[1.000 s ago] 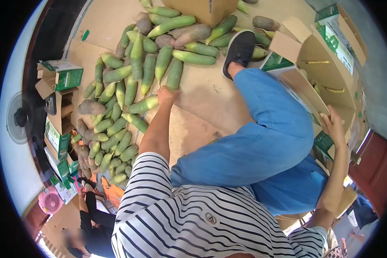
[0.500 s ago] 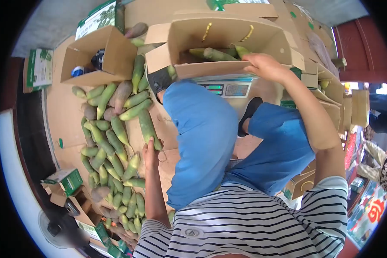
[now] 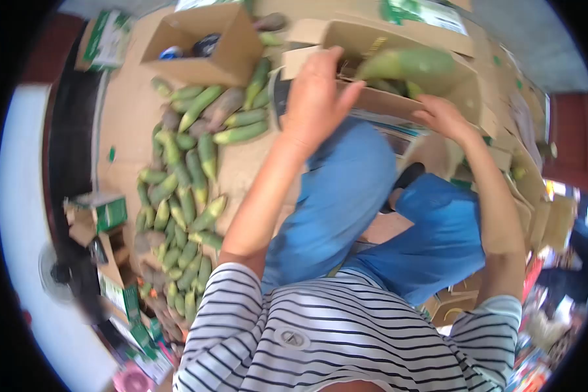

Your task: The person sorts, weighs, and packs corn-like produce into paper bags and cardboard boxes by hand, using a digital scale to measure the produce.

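**Long green vegetable** [image 3: 405, 65]: tapered and smeared by blur. It is seen above the open cardboard carton [image 3: 346, 36]; contact with either hand cannot be made out.
**Left hand** [image 3: 317, 98]: raised, fingers spread apart, nothing clasped.
**Right hand** [image 3: 445, 119]: laid at the carton's rim, possibly gripping it; finger closure cannot be told.
**Heap of like vegetables** [image 3: 183, 196]: spread on the floor.
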Demonstrator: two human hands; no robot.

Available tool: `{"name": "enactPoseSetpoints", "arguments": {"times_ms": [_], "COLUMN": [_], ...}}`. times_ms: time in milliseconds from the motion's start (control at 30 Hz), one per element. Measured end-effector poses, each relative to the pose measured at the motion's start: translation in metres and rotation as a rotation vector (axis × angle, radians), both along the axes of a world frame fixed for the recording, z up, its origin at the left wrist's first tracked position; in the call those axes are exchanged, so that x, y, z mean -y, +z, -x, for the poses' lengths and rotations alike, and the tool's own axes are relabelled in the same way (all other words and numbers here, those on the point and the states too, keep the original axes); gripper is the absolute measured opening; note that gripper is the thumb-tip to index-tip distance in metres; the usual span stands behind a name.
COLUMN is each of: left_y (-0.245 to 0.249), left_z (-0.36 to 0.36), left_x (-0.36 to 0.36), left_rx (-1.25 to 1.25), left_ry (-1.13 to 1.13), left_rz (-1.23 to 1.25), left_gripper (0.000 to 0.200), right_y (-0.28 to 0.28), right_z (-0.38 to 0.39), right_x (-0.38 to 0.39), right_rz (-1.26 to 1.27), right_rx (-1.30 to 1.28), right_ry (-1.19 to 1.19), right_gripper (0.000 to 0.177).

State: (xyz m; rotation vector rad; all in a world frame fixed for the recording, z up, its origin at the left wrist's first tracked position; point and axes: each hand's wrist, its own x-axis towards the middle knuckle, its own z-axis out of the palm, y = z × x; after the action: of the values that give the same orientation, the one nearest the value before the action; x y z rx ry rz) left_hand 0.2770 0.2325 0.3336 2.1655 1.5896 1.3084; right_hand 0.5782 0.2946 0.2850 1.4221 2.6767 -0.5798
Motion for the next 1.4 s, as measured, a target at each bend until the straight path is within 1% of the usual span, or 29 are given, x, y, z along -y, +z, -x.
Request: {"name": "enactPoseSetpoints", "arguments": {"times_ms": [33, 67, 100, 133, 167, 200, 233, 300, 367, 433, 500, 567, 633, 700, 733, 833, 900, 933, 967, 1000, 1033, 1100, 1133, 1200, 1233, 1267, 1333, 1367, 1400], "left_y": [-0.009, -0.027, -0.049, -0.072, -0.098, -0.125, -0.153, -0.206, -0.222, -0.235, -0.249, -0.251, -0.27, -0.284, -0.291, -0.304, -0.304, -0.299, -0.298, -0.298, -0.295, -0.289, -0.288, -0.295, -0.286, -0.273, -0.253, -0.248, -0.242], "left_z": [0.009, 0.021, 0.037, 0.053, 0.067, 0.085, 0.101, 0.131, 0.155, 0.18, 0.205, 0.225, 0.248, 0.268, 0.275, 0.286, 0.29, 0.291, 0.289, 0.286, 0.283, 0.276, 0.269, 0.25, 0.232, 0.211, 0.172, 0.155, 0.141], "left_x": [0.011, 0.026, 0.044, 0.067, 0.094, 0.125, 0.158, 0.223, 0.263, 0.294, 0.315, 0.32, 0.319, 0.316, 0.315, 0.307, 0.295, 0.287, 0.28, 0.279, 0.281, 0.286, 0.292, 0.306, 0.302, 0.298, 0.29, 0.286, 0.28], "left_rx": [0.048, 0.03, 0.013, 0.019, 0.044, -0.008, -0.045, -0.18, -0.262, -0.287, -0.407, -0.493, -0.569, -0.628, -0.658, -0.663, -0.682, -0.679, -0.677, -0.7, -0.727, -0.779, -0.804, -0.707, -0.632, -0.558, -0.506, -0.477, -0.391], "left_ry": [0.014, 0.057, 0.104, 0.152, 0.196, 0.23, 0.247, 0.309, 0.459, 0.632, 0.763, 0.842, 0.887, 0.895, 0.898, 0.861, 0.832, 0.813, 0.789, 0.763, 0.737, 0.688, 0.656, 0.604, 0.552, 0.49, 0.408, 0.405, 0.42], "left_rz": [-0.003, 0.024, 0.056, 0.256, 0.454, 0.619, 0.781, 1.011, 1.288, 1.332, 1.248, 1.133, 1.134, 1.052, 1.008, 1.055, 1.224, 1.309, 1.393, 1.396, 1.397, 1.343, 1.291, 1.075, 1.078, 1.082, 0.971, 0.951, 0.865], "left_gripper": [0.047, 0.045, 0.044, 0.043, 0.043, 0.043, 0.044, 0.047, 0.05, 0.052, 0.051, 0.036, 0.03, 0.029, 0.028, 0.03, 0.033, 0.033, 0.034, 0.035, 0.035, 0.036, 0.036, 0.037, 0.038, 0.04, 0.049, 0.056, 0.057], "right_y": [0.01, 0.008, 0.01, 0.009, -0.002, 0.0, 0.007, 0.02, 0.014, 0.009, 0.01, 0.01, 0.007, 0.001, 0.007, 0.017, 0.014, 0.008, -0.001, -0.005, 0.005, 0.021, 0.017, 0.017, 0.023, 0.014, 0.023, 0.027, 0.031], "right_z": [0.005, 0.004, 0.006, 0.003, -0.004, 0.001, 0.009, 0.018, 0.015, 0.017, 0.02, 0.02, 0.015, 0.009, 0.016, 0.028, 0.025, 0.017, 0.006, -0.002, 0.009, 0.029, 0.026, 0.023, 0.028, 0.015, 0.022, 0.025, 0.026], "right_x": [0.003, 0.003, 0.006, 0.001, -0.004, -0.001, 0.001, 0.005, 0.003, 0.003, 0.006, 0.004, 0.0, -0.001, 0.001, 0.005, 0.003, 0.0, -0.003, -0.004, 0.001, 0.006, 0.006, 0.008, 0.01, 0.006, 0.004, 0.004, 0.002], "right_rz": [-0.008, -0.016, 0.022, 0.001, 0.039, 0.017, 0.09, 0.216, 0.283, 0.323, 0.33, 0.294, 0.229, 0.139, 0.139, 0.162, 0.208, 0.17, 0.133, 0.096, 0.141, 0.226, 0.224, 0.218, 0.214, 0.101, 0.133, 0.149, 0.175], "right_rx": [0.016, -0.024, -0.058, -0.062, -0.084, -0.176, -0.145, -0.059, -0.131, -0.2, -0.255, -0.204, -0.169, -0.145, -0.113, -0.054, -0.059, -0.077, -0.094, -0.113, -0.079, -0.022, -0.061, -0.081, -0.059, -0.108, -0.022, 0.021, 0.035], "right_ry": [0.007, 0.017, -0.041, 0.012, -0.026, 0.019, -0.03, -0.156, -0.19, -0.203, -0.198, -0.172, -0.152, -0.137, -0.135, -0.158, -0.202, -0.194, -0.188, -0.186, -0.208, -0.263, -0.258, -0.266, -0.284, -0.114, -0.13, -0.137, -0.099], "right_gripper": [0.042, 0.043, 0.043, 0.042, 0.039, 0.033, 0.031, 0.027, 0.025, 0.024, 0.024, 0.026, 0.027, 0.029, 0.03, 0.031, 0.03, 0.03, 0.03, 0.03, 0.031, 0.031, 0.032, 0.032, 0.033, 0.035, 0.035, 0.035, 0.033]}}
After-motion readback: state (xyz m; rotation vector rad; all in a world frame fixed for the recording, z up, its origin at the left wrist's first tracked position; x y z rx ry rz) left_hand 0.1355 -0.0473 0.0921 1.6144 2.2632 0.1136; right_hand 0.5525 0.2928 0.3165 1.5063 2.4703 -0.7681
